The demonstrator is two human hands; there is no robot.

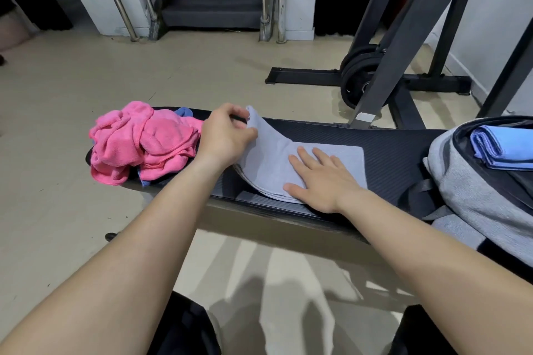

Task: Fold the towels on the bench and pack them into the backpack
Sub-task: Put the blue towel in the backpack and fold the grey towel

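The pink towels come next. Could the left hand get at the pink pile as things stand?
Probably yes: the pink pile lies beside the left hand, nothing between them, though its fingers pinch the grey towel and must release first.

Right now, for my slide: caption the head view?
Grey towel on the bench: left hand pinches its raised end, right hand presses it flat.

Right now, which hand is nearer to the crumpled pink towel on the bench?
Left. The left hand pinches the raised end of the folded grey towel, right beside the crumpled pink towel; the right hand lies flat on that grey towel, farther toward the grey backpack.
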